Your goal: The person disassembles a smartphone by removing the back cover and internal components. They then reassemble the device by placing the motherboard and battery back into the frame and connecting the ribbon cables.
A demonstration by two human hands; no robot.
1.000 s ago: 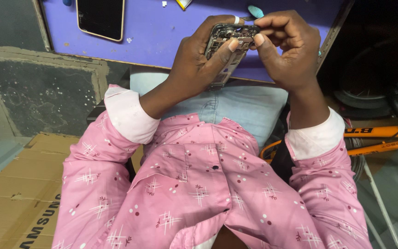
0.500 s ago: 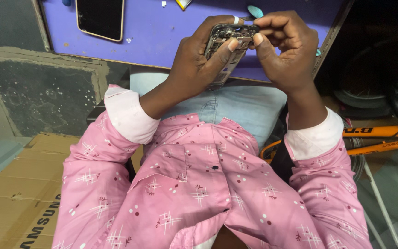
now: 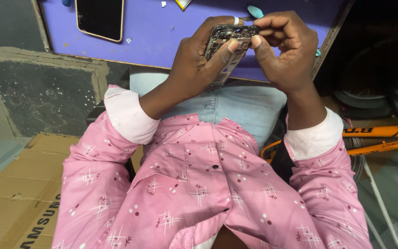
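**Opened phone held between two hands above a purple bench**

Head view: The left hand (image 3: 194, 69) was curled around an opened phone (image 3: 226, 48), its thumb pressed flat along the phone's near edge and its fingers wrapped behind the frame. The phone sat at about 12 o'clock in the picture, tilted, with its dark inner face of small metal parts and circuitry turned toward the camera. A pale ring or band showed on a fingertip at the phone's top edge. The right hand (image 3: 284, 50), just at 3 o'clock of the phone, had its thumb and forefinger pinched together at the phone's upper right corner; whether anything small was caught between them could not be told.

Behind both hands lay a smooth purple bench top (image 3: 153, 32). At 10 o'clock on it rested a second phone (image 3: 100, 18), flat, glossy black with a pale rim. A teal oval pick (image 3: 255, 11) lay just above the right hand. At 7 o'clock, creased brown cardboard (image 3: 19, 193) covered the floor; at 3 o'clock stood an orange bicycle frame (image 3: 378, 138). Pink patterned sleeves with pale cuffs covered both forearms.
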